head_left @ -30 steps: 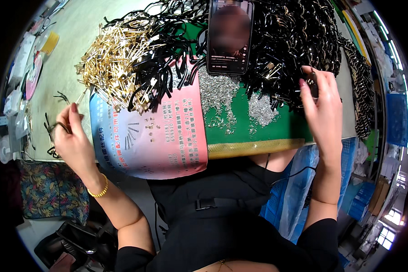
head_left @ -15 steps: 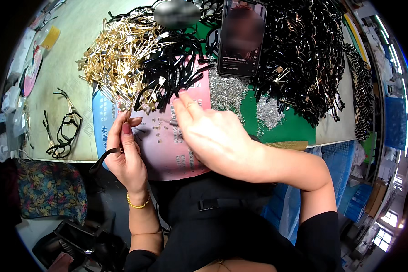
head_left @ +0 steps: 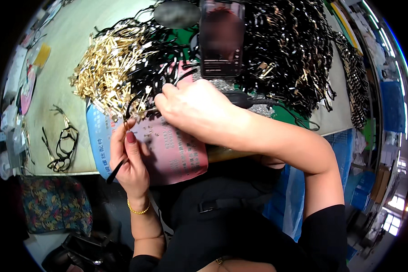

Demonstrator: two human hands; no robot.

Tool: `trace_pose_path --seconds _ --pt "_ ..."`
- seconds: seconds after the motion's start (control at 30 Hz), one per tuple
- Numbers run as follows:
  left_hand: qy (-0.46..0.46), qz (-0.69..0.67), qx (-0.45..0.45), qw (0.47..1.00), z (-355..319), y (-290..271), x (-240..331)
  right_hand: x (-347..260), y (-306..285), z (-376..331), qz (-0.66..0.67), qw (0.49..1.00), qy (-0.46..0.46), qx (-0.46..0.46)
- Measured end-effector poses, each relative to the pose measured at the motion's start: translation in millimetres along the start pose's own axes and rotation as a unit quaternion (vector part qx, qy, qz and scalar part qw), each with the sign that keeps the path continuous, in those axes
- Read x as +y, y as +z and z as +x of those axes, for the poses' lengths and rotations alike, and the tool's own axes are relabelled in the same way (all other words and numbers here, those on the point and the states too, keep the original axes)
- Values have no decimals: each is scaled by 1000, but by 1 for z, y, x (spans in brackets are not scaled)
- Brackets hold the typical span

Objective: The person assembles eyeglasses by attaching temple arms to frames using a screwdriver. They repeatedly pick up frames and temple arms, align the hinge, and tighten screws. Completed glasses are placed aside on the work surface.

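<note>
My left hand (head_left: 132, 156) is closed in a pinch, thumb against fingers, over the front left of the printed mat. It holds a slim black eyeglass temple (head_left: 118, 171), whose end sticks out below the palm. My right hand (head_left: 188, 106) is closed, its fingertips over the near edge of the black temples heap (head_left: 154, 68); what they hold is hidden. Behind the right wrist shows a dark elongated piece (head_left: 239, 99) with a thin cord-like tail, too blurred to name. Under both hands lies the pink and blue printed mat (head_left: 186, 161), with a few tiny parts on it.
Gold metal pieces (head_left: 99, 68) are heaped at the far left. A phone (head_left: 222, 41) stands at the back, beside a large pile of black temples (head_left: 285, 50). Small silver parts (head_left: 263, 110) lie on a green surface. Black eyeglasses (head_left: 65, 147) rest at the left.
My right hand has moved up and left, closing its fingers near the black heap. A dark elongated piece now shows behind its wrist. My left hand keeps the temple, now tilted more steeply.
</note>
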State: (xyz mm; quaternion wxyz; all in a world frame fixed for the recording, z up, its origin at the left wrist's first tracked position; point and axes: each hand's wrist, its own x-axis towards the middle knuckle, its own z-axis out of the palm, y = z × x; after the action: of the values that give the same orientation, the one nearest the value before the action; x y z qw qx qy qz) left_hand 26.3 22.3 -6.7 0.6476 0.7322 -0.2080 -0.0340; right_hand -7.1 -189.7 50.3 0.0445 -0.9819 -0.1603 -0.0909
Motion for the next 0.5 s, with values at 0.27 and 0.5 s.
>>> trace_pose_path --seconds 0.27,0.5 --pt "12 27 -247 969 -28 26 55 -4 -77 -113 565 775 265 -100" --pt "6 33 -371 928 -33 57 56 -12 -67 -158 628 703 326 -68"
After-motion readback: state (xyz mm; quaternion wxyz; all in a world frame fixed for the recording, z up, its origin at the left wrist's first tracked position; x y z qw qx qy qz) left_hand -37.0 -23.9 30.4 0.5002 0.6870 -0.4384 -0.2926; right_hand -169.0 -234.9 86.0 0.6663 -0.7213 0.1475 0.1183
